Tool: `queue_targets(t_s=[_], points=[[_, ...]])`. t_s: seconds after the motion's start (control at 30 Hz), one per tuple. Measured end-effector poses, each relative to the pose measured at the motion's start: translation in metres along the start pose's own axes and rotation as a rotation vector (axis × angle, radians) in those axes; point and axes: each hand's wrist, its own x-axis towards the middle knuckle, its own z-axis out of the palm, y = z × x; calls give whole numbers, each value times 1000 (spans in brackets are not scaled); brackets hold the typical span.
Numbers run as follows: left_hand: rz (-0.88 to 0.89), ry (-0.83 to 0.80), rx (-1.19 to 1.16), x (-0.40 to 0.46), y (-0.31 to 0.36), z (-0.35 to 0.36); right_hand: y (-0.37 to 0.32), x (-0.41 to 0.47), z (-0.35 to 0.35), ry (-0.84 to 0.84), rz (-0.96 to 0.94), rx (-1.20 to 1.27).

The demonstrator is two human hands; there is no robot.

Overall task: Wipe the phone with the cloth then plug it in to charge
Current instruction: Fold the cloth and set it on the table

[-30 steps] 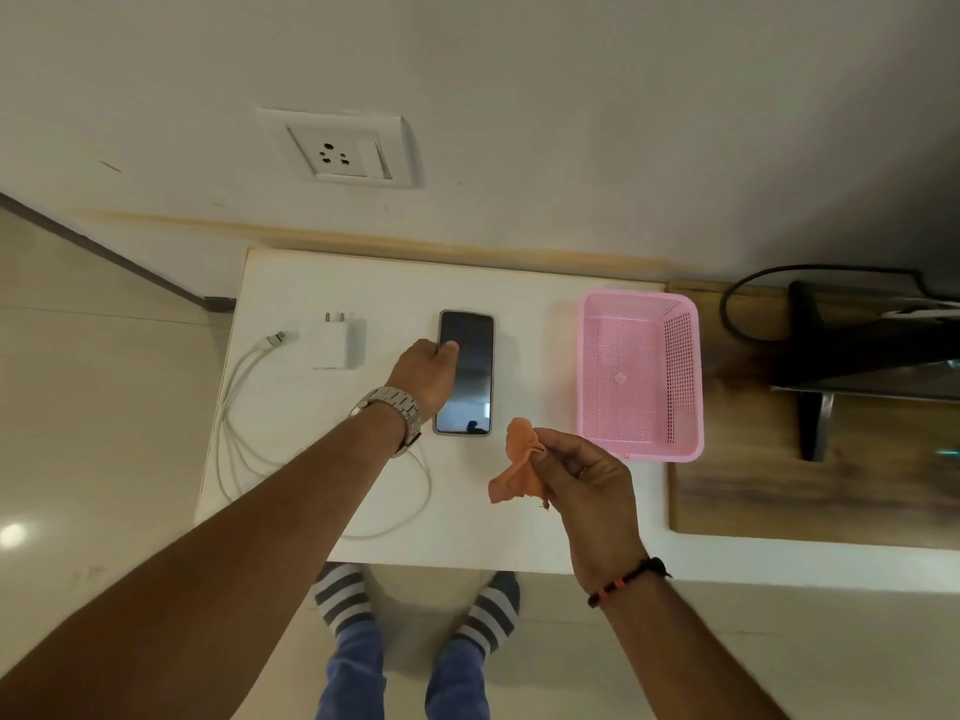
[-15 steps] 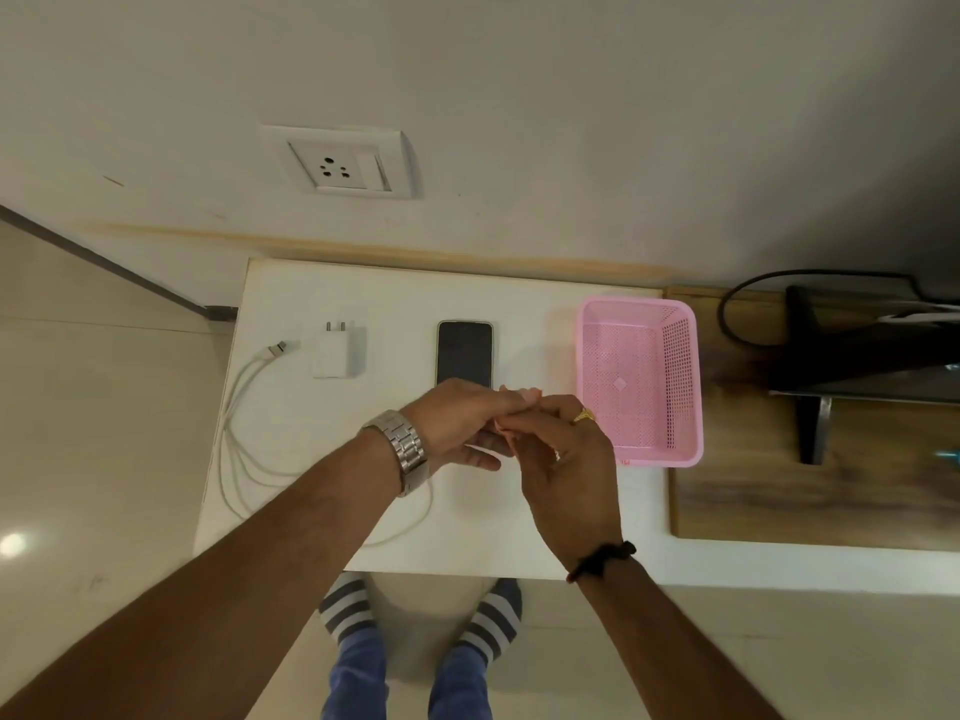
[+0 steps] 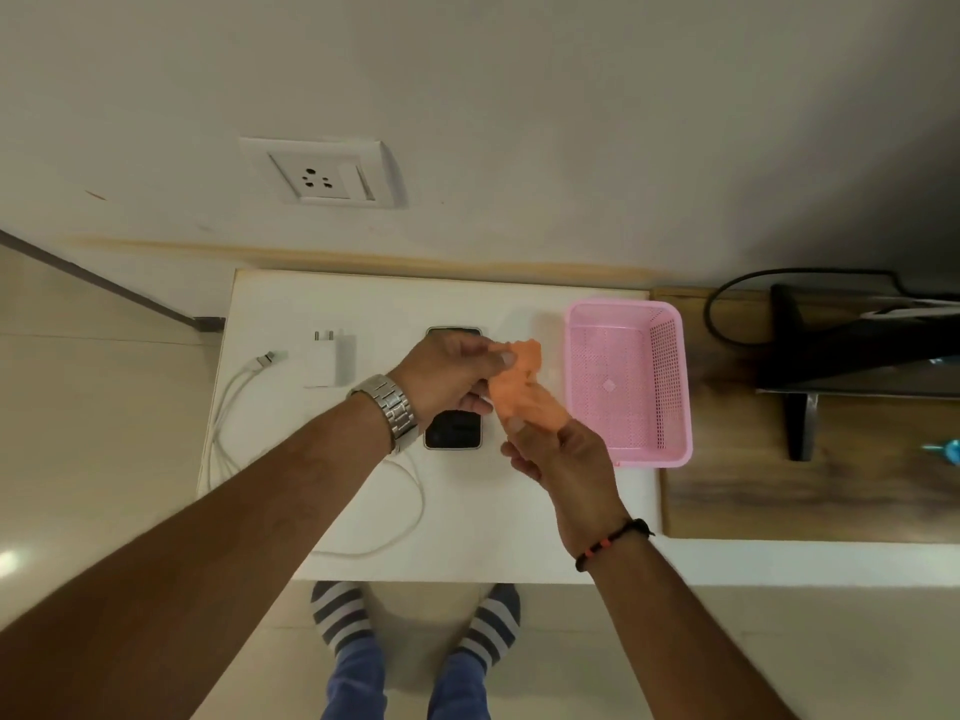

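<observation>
An orange cloth (image 3: 522, 389) is stretched between my two hands above the white table (image 3: 524, 522). My left hand (image 3: 449, 379) pinches its upper end and my right hand (image 3: 558, 454) pinches its lower end. The dark phone (image 3: 453, 431) lies screen up on the table under my left hand, which hides its middle. A white charger adapter (image 3: 330, 358) lies to the left of the phone. Its white cable (image 3: 410, 504) loops along the table's left side, with the plug tip (image 3: 266, 360) near the adapter. A wall socket (image 3: 322, 174) sits above the table.
A pink plastic basket (image 3: 675, 387) stands just right of my hands, with nothing in it. Further right a wooden surface (image 3: 779, 496) carries a dark monitor stand (image 3: 800, 423) and a black cable (image 3: 719, 309). My striped socks (image 3: 340, 610) show below the table edge.
My left hand left the phone and joined my right hand at the cloth. Both hands then pulled the cloth open between them, above and right of the phone.
</observation>
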Motion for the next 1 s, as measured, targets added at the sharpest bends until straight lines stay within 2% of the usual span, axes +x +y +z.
queue_targets(t_s=[0.1, 0.23, 0.33, 0.47, 0.6, 0.7, 0.87, 1.0], points=[[-15, 55, -31, 13, -3, 4, 12, -6, 2, 54, 99, 76], [-122, -47, 45, 27, -3, 10, 20, -6, 8, 101, 136, 57], [-124, -112, 220, 41, 4, 10, 23, -1, 10, 132, 156, 86], [-2, -74, 626, 63, 12, 12, 27, 11, 12, 276, 218, 102], [100, -84, 893, 88, 13, 16, 31, 29, 17, 390, 328, -72], [187, -30, 1010, 105, 6, 22, 33, 43, 24, 423, 351, -124], [292, 48, 1089, 122, -12, 27, 33, 56, 38, 504, 365, 48], [345, 61, 1139, 125, -16, 26, 33, 54, 38, 475, 349, 111]])
